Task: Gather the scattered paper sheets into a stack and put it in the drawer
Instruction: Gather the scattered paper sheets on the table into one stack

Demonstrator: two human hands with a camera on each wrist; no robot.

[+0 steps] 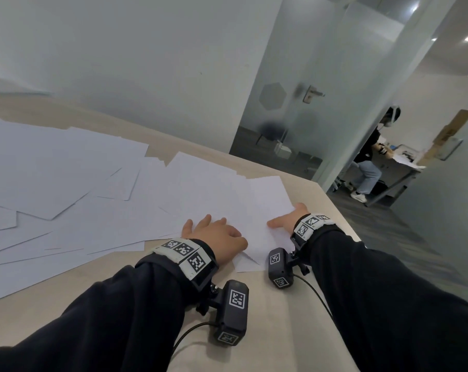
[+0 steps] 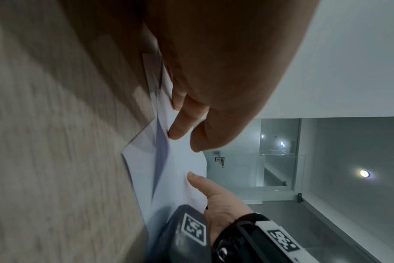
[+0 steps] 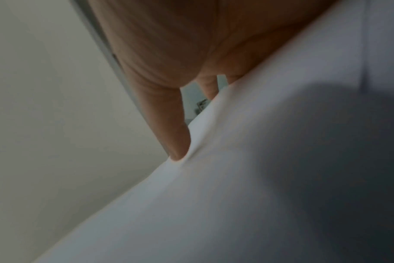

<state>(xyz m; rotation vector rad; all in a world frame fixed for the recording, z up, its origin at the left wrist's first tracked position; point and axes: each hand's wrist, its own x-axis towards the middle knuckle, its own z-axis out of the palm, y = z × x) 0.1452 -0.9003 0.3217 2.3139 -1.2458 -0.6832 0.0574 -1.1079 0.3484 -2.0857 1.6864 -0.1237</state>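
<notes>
Several white paper sheets [image 1: 66, 183] lie scattered and overlapping across the beige table [image 1: 254, 318]. My left hand [image 1: 214, 232] rests flat on the near right part of the spread. In the left wrist view its fingertips [image 2: 175, 131] touch the top of a sheet [image 2: 184, 163] that bows up off the table. My right hand [image 1: 289, 218] holds that same sheet's right edge [image 1: 267, 200]. Its thumb [image 3: 175, 138] presses on top of the paper [image 3: 236, 178] and its other fingers are behind the edge. No drawer is in view.
The table's right edge [image 1: 340, 210] runs just beyond my right hand, with grey floor below. A frosted glass door [image 1: 281, 116] stands behind the table. A person [image 1: 370, 157] sits at a desk in the far right room.
</notes>
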